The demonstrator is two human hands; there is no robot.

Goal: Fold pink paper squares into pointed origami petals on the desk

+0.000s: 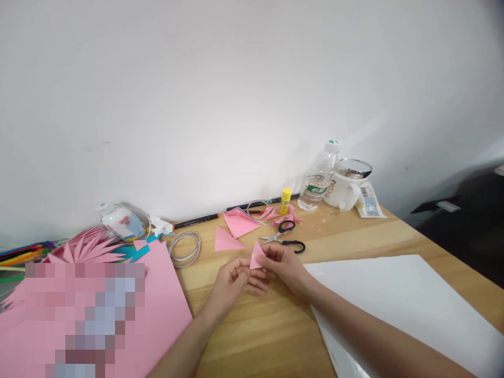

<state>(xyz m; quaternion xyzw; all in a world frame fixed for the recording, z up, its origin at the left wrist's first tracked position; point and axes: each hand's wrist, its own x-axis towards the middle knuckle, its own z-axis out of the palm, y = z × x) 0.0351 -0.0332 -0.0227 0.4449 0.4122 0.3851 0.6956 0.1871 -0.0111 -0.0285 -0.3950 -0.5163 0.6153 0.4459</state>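
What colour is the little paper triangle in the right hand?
The triangle is pink; the head view shows it best.

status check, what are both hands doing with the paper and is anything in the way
Right hand pinching small pink paper triangle. Left hand beside its lower edge, grip unclear. Scissors just beyond right hand, not blocking.
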